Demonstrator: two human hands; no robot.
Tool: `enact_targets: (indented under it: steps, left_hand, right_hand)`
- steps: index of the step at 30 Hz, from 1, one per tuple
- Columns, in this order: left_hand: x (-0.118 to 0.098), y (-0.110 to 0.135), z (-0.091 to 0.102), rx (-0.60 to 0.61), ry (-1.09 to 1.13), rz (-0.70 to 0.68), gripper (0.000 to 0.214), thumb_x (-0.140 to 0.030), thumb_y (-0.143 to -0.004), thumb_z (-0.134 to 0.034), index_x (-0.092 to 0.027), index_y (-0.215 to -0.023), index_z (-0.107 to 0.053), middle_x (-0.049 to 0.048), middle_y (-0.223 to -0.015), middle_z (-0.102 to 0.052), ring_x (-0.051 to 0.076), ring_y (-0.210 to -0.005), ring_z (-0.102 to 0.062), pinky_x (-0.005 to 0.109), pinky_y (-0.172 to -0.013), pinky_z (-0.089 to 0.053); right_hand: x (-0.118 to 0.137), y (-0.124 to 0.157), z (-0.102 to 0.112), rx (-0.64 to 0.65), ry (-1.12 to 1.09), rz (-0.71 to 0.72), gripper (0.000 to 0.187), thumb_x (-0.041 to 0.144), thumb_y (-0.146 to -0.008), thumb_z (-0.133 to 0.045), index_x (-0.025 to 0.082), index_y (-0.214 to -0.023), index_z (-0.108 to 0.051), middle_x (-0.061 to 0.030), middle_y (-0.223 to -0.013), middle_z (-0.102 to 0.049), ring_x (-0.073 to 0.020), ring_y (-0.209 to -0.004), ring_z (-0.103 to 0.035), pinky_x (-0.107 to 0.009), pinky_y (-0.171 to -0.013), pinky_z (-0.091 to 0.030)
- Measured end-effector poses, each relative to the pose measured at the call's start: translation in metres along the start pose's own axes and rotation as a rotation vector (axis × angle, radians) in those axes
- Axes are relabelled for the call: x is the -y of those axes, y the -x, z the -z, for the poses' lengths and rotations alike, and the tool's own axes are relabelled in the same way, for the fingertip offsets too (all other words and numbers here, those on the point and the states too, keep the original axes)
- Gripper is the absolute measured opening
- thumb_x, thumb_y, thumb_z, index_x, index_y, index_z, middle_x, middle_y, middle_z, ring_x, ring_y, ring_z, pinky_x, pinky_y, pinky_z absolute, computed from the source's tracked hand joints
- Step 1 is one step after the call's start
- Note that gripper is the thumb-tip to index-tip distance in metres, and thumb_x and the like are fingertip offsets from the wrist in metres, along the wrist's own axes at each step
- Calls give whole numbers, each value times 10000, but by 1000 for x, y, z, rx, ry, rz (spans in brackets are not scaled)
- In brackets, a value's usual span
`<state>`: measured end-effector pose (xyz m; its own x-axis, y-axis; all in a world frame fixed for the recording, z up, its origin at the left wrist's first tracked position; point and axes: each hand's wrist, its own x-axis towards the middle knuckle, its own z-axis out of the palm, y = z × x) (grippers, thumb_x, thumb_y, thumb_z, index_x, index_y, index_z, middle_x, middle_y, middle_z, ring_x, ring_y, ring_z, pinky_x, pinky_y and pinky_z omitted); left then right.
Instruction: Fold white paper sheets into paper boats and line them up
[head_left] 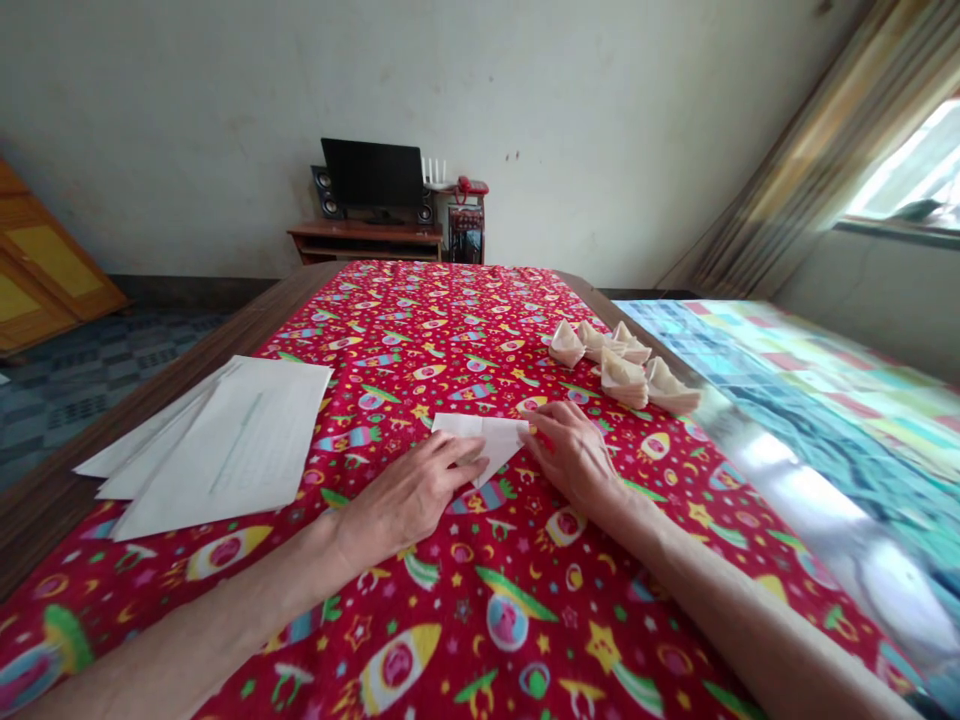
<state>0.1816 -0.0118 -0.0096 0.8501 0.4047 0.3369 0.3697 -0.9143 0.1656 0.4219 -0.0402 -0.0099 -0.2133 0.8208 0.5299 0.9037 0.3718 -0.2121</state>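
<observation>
Bare forearms stretch across a red rocket-print cloth (510, 620) covering the tabletop (180, 375). Just beyond them, the left hand (409, 495) lies flat on the near-left part of a folded white paper (491, 432), fingers held together and pressing down. The right hand (574, 455) rests at the paper's right corner, fingers loosely bent, tips on its edge. The paper lies flat on the cloth. Left of the paper sits a fan of loose white sheets (225, 445). Beyond the paper and to its right, several folded paper shapes (622, 365) cluster together. Far behind the paper, a dark monitor (373, 175) stands on a low wooden desk (367, 238) against the wall.
</observation>
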Motion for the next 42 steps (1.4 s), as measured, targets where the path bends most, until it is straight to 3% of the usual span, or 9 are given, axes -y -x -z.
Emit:
enact_targets:
  steps: [6, 19, 22, 26, 33, 42]
  left_hand:
    - [-2, -2, 3, 0, 48, -13, 436, -70, -911, -366, -201, -1309, -488, 52, -1312, -532, 203, -1158, -457, 361, -976, -450]
    - [-3, -2, 4, -22, 67, -12, 414, -72, -915, -381, -189, -1291, -509, 46, -1300, -542, 193, -1136, -458, 354, -970, -455]
    - [-2, -2, 3, -21, 69, -8, 431, -55, -903, -383, -190, -1295, -506, 40, -1309, -533, 194, -1137, -451, 353, -975, -451]
    - [0, -2, 1, -23, 75, -12, 424, -53, -905, -378, -182, -1286, -514, 32, -1316, -527, 199, -1143, -433, 357, -991, -438]
    - [-2, -3, 3, -24, 74, -10, 436, -48, -900, -380, -192, -1291, -510, 33, -1310, -532, 191, -1138, -438, 350, -982, -447]
    - [-3, -2, 5, -14, 69, -3, 422, -74, -922, -368, -187, -1310, -489, 43, -1303, -536, 191, -1150, -440, 357, -996, -438]
  right_hand:
    - [-14, -4, -4, 10, -3, -125, 278, 342, -872, -545, 197, -1081, -655, -80, -913, -598, -206, -860, -549, -326, -786, -451]
    - [-9, -17, -8, 99, -187, -230, 55, 226, -751, -633, 194, -726, -595, 0, -767, -611, -137, -731, -539, -243, -669, -376]
    - [-7, -18, -9, 125, -216, -258, 29, 217, -757, -609, 199, -778, -600, 4, -750, -623, -133, -702, -543, -236, -641, -372]
    - [-5, -20, -7, 172, -223, -301, 144, 223, -754, -600, 206, -894, -627, 5, -751, -639, -126, -661, -541, -227, -602, -362]
    - [-2, -25, -2, 234, -212, -282, 41, 206, -755, -577, 197, -751, -617, 18, -685, -618, -111, -615, -508, -218, -574, -328]
    - [-5, -14, -7, 42, -225, -46, 42, 162, -820, -558, 196, -796, -553, -32, -860, -607, -165, -839, -535, -272, -763, -402]
